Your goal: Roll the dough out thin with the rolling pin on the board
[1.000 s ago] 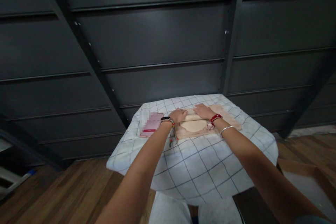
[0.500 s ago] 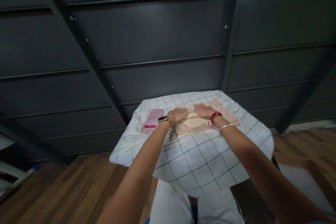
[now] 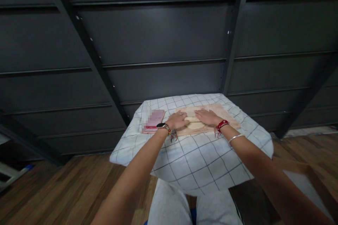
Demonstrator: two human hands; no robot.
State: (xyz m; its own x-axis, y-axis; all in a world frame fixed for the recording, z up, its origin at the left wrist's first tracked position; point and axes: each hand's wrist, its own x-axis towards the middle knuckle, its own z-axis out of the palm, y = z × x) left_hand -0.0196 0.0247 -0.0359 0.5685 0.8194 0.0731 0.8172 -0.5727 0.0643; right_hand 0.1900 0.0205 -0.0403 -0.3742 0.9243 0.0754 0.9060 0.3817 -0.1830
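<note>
A pale cylinder [image 3: 192,119], which looks like a rolling pin, lies crosswise on a flat cream sheet [image 3: 195,126] that resembles rolled dough. Under both is a pinkish, floury-looking mat or cloth [image 3: 229,119]. My left hand [image 3: 177,120] rests palm down over the cylinder's left end, fingers stretched out. Over the right end lies my right hand [image 3: 207,116], also flat with fingers extended. Both hands hide the cylinder's ends, so its full length does not show.
A checked white cloth [image 3: 192,158] covers the small table. A pink booklet or pack [image 3: 155,117], partly blurred out, lies left of my left hand. A dark panelled wall [image 3: 163,35] rises right behind the table. At lower right stands an open cardboard box [image 3: 303,168].
Both hands have slid a little toward me along with the pale cylinder. My wrists are lower and slightly farther apart. The camera view has shifted slightly.
</note>
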